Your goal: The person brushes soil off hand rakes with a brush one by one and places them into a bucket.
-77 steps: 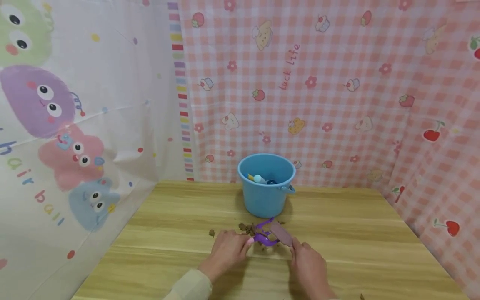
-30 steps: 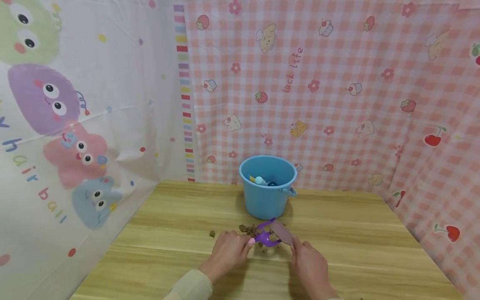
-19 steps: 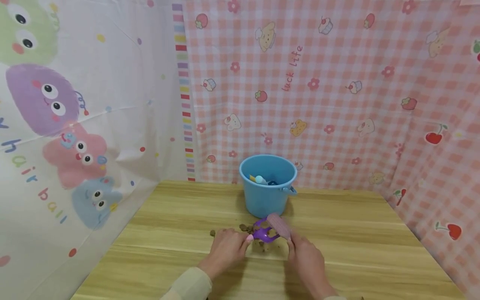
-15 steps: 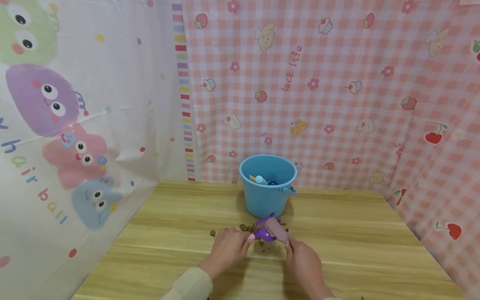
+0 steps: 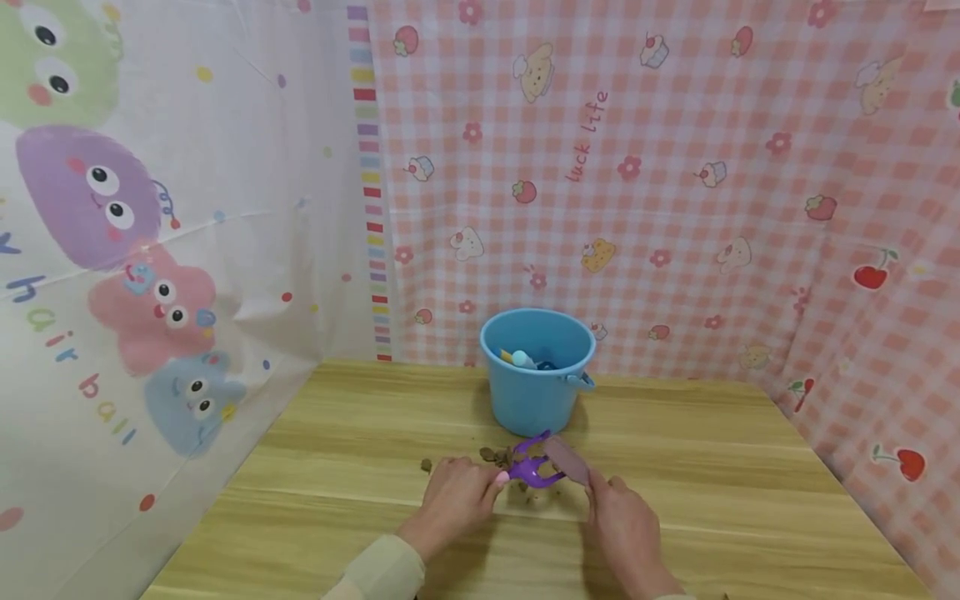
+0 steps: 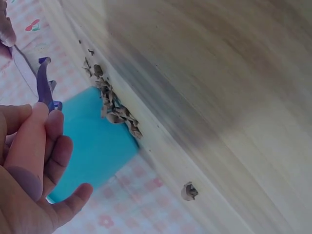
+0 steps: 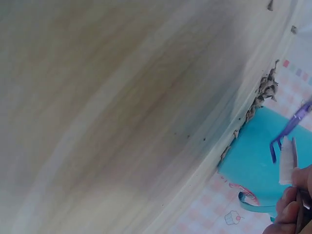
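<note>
My left hand (image 5: 459, 496) grips the pink handle (image 6: 30, 141) of a small purple hand rake (image 5: 531, 472), with the thumb and fingers curled round it. The rake's prongs point to the right, over scattered dry brown leaf bits (image 5: 495, 455). My right hand (image 5: 626, 527) holds the handle of a small flat brush (image 5: 567, 460). Its pinkish-brown head overlaps the prong ends in the head view. Pale bristles (image 7: 286, 163) show in the right wrist view, close by the purple prongs (image 7: 279, 144).
A blue bucket (image 5: 531, 400) stands just behind the rake, with a few items inside, one with a light blue round end (image 5: 520, 358). A lone leaf bit (image 5: 426, 465) lies left on the wooden table (image 5: 360, 433). Patterned cloths hang behind and at both sides.
The brush has moved back and forth along the rake's prongs, showing its dotted face half a second ago. It now lies out toward the prong ends. The left hand stays almost in place.
</note>
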`<state>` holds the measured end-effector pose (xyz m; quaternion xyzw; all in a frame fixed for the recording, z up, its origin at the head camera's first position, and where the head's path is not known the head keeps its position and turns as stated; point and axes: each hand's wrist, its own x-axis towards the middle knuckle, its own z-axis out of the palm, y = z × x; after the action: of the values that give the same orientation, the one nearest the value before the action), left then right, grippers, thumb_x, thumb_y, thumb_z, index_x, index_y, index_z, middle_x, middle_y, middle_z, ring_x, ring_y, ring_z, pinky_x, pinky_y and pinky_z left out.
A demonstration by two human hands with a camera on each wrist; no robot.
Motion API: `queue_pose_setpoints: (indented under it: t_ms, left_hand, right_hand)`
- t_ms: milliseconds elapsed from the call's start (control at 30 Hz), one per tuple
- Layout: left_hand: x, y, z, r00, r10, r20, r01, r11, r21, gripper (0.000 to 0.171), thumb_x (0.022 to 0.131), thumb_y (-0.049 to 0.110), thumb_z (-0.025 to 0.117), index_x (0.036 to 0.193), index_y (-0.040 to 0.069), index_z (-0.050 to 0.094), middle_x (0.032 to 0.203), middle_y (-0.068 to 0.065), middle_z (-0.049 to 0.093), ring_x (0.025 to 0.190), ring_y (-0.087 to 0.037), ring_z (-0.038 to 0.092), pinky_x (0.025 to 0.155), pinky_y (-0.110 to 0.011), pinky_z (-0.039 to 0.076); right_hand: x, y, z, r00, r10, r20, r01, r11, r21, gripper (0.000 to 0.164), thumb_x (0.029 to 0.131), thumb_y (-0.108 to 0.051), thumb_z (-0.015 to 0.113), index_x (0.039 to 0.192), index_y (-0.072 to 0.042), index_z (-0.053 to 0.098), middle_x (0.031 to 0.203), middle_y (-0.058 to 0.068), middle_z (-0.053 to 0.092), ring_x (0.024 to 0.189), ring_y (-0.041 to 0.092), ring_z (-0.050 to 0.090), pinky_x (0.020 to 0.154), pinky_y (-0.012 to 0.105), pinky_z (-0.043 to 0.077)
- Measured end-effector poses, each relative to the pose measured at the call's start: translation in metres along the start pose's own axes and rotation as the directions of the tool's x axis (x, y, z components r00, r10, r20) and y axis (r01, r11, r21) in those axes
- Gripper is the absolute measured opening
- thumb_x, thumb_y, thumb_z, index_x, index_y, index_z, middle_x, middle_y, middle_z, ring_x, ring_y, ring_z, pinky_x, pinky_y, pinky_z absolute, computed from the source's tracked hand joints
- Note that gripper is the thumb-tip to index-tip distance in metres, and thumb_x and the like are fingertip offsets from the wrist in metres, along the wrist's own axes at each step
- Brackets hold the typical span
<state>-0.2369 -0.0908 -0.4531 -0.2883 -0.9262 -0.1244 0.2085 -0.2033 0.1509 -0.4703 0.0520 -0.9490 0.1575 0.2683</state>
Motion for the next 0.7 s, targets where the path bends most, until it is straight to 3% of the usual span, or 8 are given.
queue_pose_setpoints:
  t_ms: [167, 333, 500, 700]
  left_hand:
    - [-0.001, -0.004, 0.004, 1.000, -0.017, 0.015, 0.017, 1.000, 0.015, 0.040, 0.099, 0.029, 0.060, 0.062, 0.019, 0.048, 0.053, 0.010, 0.043, 0.057, -0.014, 0.053, 0.068, -0.043, 0.049]
    - [0.002, -0.001, 0.004, 1.000, 0.021, 0.023, -0.021, 1.000, -0.007, 0.034, 0.099, 0.030, 0.060, 0.067, 0.019, 0.058, 0.057, 0.009, 0.053, 0.061, -0.015, 0.058, 0.071, -0.042, 0.050]
    - [0.005, 0.006, 0.000, 0.998, 0.047, 0.034, -0.046, 0.999, -0.027, 0.033, 0.099, 0.031, 0.060, 0.067, 0.020, 0.058, 0.060, 0.009, 0.055, 0.062, -0.014, 0.057, 0.074, -0.041, 0.050]
    - [0.004, 0.007, 0.002, 0.998, 0.061, 0.035, -0.062, 0.998, 0.010, 0.038, 0.098, 0.032, 0.060, 0.063, 0.022, 0.050, 0.057, 0.011, 0.048, 0.058, -0.013, 0.052, 0.066, -0.036, 0.047]
  right_hand:
    - [0.005, 0.001, -0.005, 0.999, 0.044, -0.027, -0.042, 0.998, 0.050, 0.024, 0.093, -0.012, 0.066, 0.114, 0.000, 0.069, 0.081, 0.017, 0.066, 0.062, 0.036, 0.064, 0.050, 0.049, 0.050]
    - [0.008, -0.011, -0.005, 1.000, 0.013, 0.002, -0.013, 0.987, 0.162, 0.027, 0.094, -0.012, 0.065, 0.118, 0.000, 0.067, 0.087, 0.019, 0.069, 0.077, 0.043, 0.067, 0.062, 0.056, 0.051]
    - [0.005, -0.017, -0.002, 0.997, 0.051, 0.057, -0.060, 0.985, 0.160, 0.031, 0.094, -0.014, 0.065, 0.123, -0.001, 0.067, 0.084, 0.016, 0.068, 0.074, 0.041, 0.066, 0.061, 0.054, 0.051]
    - [0.001, -0.009, -0.001, 0.995, 0.088, 0.052, -0.093, 0.991, 0.099, 0.030, 0.094, -0.015, 0.065, 0.121, -0.004, 0.068, 0.079, 0.012, 0.065, 0.064, 0.037, 0.063, 0.052, 0.049, 0.049]
